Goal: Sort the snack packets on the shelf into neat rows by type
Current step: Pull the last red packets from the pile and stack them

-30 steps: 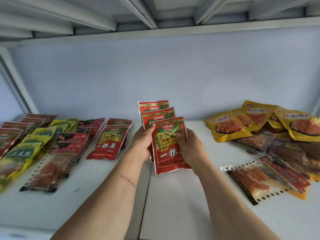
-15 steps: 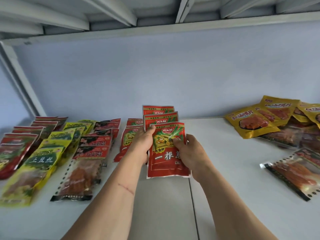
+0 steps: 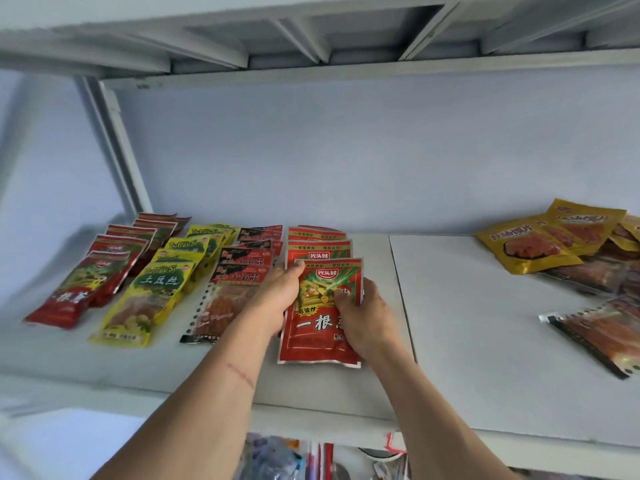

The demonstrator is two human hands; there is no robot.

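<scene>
A fanned stack of red snack packets (image 3: 317,327) lies on the white shelf (image 3: 485,358), just right of the sorted rows. My left hand (image 3: 277,299) grips its left edge, thumb on the top packet. My right hand (image 3: 367,320) holds the right edge, thumb pressed on the packet's front. To the left run three rows: red packets (image 3: 86,278), yellow-green packets (image 3: 156,289) and dark red clear-window packets (image 3: 232,289). The stack's lower packets are mostly hidden under the top one.
An unsorted heap of yellow packets (image 3: 540,244) and clear-window packets (image 3: 599,327) lies at the right. A seam (image 3: 401,296) splits the shelf boards beside my right hand. The upper shelf's underside (image 3: 311,36) hangs overhead. Items show below the shelf's front edge (image 3: 311,424).
Both hands have carried the fanned red packets leftward until they lie beside the dark red row. The camera has turned left, so the yellow heap sits farther right.
</scene>
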